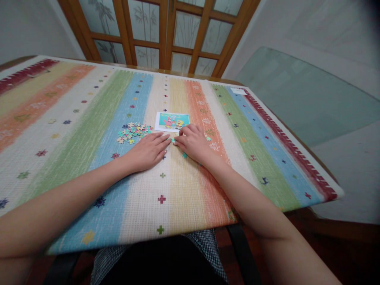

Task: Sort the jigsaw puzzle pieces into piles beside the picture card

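A heap of small jigsaw puzzle pieces (135, 132) in mixed colours lies on the striped tablecloth (148, 190). Just right of the heap, my left hand (150, 149) rests flat, palm down, its fingers stretched out. Opposite it, my right hand (192, 142) bends its thumb and fingers together over a puzzle piece (174, 140) at the fingertips, mostly covered. A teal puzzle piece (184, 155) shows under that hand, and another piece (208, 138) lies to its right. Beyond both hands is a picture card (172, 121) with cartoon figures, its lower right corner hidden by my right hand.
The table's near edge runs just in front of my lap. A small white label (238, 91) lies at the far right of the cloth. Wooden doors with glass panes (166, 35) stand behind the table, and a pale green panel (303, 91) is at the right.
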A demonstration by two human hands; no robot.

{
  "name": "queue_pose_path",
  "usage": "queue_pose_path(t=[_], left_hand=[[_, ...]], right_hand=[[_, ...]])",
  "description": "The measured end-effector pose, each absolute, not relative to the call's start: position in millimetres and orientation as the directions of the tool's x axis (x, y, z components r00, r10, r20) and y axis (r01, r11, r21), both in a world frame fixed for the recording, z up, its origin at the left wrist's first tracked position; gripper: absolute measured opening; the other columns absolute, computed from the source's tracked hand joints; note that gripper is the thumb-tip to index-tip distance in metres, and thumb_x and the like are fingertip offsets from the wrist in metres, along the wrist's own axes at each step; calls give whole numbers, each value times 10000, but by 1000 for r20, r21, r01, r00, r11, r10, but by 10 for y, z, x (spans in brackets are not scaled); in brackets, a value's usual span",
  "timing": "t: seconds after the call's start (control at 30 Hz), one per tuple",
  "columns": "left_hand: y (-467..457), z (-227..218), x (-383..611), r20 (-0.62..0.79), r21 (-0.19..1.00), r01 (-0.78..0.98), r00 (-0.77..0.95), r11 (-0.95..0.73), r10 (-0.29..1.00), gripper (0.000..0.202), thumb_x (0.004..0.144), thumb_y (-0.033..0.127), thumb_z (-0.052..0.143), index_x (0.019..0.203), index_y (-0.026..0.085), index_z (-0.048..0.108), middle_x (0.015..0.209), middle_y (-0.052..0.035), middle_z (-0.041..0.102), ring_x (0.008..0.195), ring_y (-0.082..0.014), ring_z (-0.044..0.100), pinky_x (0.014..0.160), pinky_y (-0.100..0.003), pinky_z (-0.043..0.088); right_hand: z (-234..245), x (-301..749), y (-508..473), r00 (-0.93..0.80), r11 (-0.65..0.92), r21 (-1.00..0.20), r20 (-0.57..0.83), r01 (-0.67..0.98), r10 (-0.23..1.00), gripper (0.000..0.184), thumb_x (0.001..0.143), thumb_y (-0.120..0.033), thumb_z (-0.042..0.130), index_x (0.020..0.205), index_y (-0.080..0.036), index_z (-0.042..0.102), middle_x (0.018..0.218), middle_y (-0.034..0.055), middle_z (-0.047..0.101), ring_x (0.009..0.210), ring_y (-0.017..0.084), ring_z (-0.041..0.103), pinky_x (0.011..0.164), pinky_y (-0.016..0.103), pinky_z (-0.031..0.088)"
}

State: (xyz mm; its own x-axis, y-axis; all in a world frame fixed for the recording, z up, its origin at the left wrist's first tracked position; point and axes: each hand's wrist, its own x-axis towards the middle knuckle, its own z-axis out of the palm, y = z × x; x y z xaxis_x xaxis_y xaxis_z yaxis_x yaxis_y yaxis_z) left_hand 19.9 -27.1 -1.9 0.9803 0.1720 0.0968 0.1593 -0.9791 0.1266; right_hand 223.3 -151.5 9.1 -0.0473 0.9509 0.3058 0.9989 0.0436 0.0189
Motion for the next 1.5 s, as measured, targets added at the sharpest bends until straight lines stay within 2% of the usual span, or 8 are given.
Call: queue_pose_path(t=[0.17, 0.3, 0.6, 0.8, 0.97, 1.13, 1.37, 1.5], left_hand=[[-269, -21, 197, 100, 147, 160, 979, -976, 176, 580, 1082, 430, 274, 1529, 147, 512, 1625, -122, 472, 1545, -291, 354, 1291, -473, 212], [-279, -16, 200, 93, 133, 166, 979, -977, 179, 588, 1083, 425, 272, 1534, 129, 505, 1629, -131, 464, 1547, -294, 351, 1293, -471, 209], [-255, -38, 181, 93, 125, 153, 982, -980, 165, 581, 1084, 420, 265, 1537, 132, 488, 1639, -131, 449, 1549, -292, 350, 1292, -477, 225], [-238, -53, 178, 109, 164, 148, 980, -975, 167, 537, 1080, 424, 297, 1528, 195, 483, 1639, -93, 458, 1550, -266, 352, 1297, -473, 211], [-242, -46, 178, 105, 164, 152, 980, -975, 170, 549, 1076, 428, 295, 1527, 182, 488, 1642, -102, 452, 1554, -276, 344, 1295, -475, 222], [-252, -27, 182, 92, 159, 157, 981, -975, 173, 576, 1077, 426, 277, 1532, 144, 490, 1645, -127, 440, 1551, -296, 344, 1294, -487, 222], [-252, -22, 184, 97, 164, 157, 980, -974, 175, 564, 1076, 435, 287, 1534, 175, 488, 1641, -107, 452, 1553, -284, 344, 1292, -485, 229], [-258, -12, 186, 83, 134, 155, 982, -979, 167, 582, 1083, 423, 262, 1538, 136, 483, 1649, -129, 433, 1552, -296, 340, 1290, -484, 238]], right_hand=[[148, 2174, -1525, -129, 97, 130, 260, 987, 957, 259, 1045, -273, 546, 999, -227, 797, 1050, 106, 707, 1061, 289, 493, 943, 446, 313], [185, 2204, -1537, -142, 112, 121, 273, 986, 951, 320, 1052, -214, 478, 1027, -248, 796, 1050, 103, 709, 1076, 291, 497, 955, 456, 313], [350, 3011, -1804, 105, -92, -54, 373, 994, 922, 225, 1003, -338, 605, 1015, -332, 830, 1022, 96, 703, 1075, 318, 515, 938, 507, 352], [332, 3313, -1899, 120, -66, -222, 239, 973, 964, 167, 902, -413, 734, 982, -310, 838, 971, 82, 736, 956, 268, 590, 885, 443, 443], [336, 3479, -1986, 262, -212, -382, 83, 900, 961, 124, 829, -377, 769, 859, -275, 832, 823, 54, 755, 720, 205, 634, 701, 370, 484], [221, 3525, -1972, 306, -273, -430, 7, 860, 952, 125, 740, -347, 840, 819, -253, 814, 795, 41, 767, 676, 198, 653, 671, 354, 492], [179, 3525, -1929, 398, -391, -546, -113, 741, 911, 127, 712, -280, 852, 716, -228, 736, 697, 21, 738, 633, 192, 628, 634, 340, 470], [276, 3474, -1959, 437, -436, -586, -150, 683, 887, 206, 704, -336, 856, 664, -222, 689, 650, 18, 703, 599, 178, 591, 594, 331, 443]])
